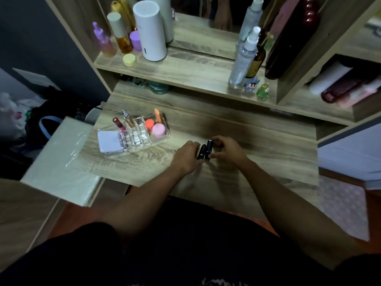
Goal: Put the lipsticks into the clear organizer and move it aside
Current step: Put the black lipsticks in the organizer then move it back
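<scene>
Two black lipsticks stand side by side on the wooden desk (pixel 257 153) in the middle. My left hand (pixel 186 156) touches the left lipstick (pixel 201 152) with its fingertips. The right lipstick (pixel 209 148) sits between the thumb and fingers of my right hand (pixel 227 149). The clear organizer (pixel 137 137) rests on the desk to the left, apart from both hands. It holds a white compact, a pink jar, an orange jar and a few slim tubes, and some of its small square slots hold nothing.
A raised shelf (pixel 185 67) behind the desk carries bottles, a white cylinder (pixel 149 30) and spray bottles (pixel 244 56). Small figurines stand at its right end. A pale box (pixel 59 162) lies off the desk's left edge. Bare desk lies right of my hands.
</scene>
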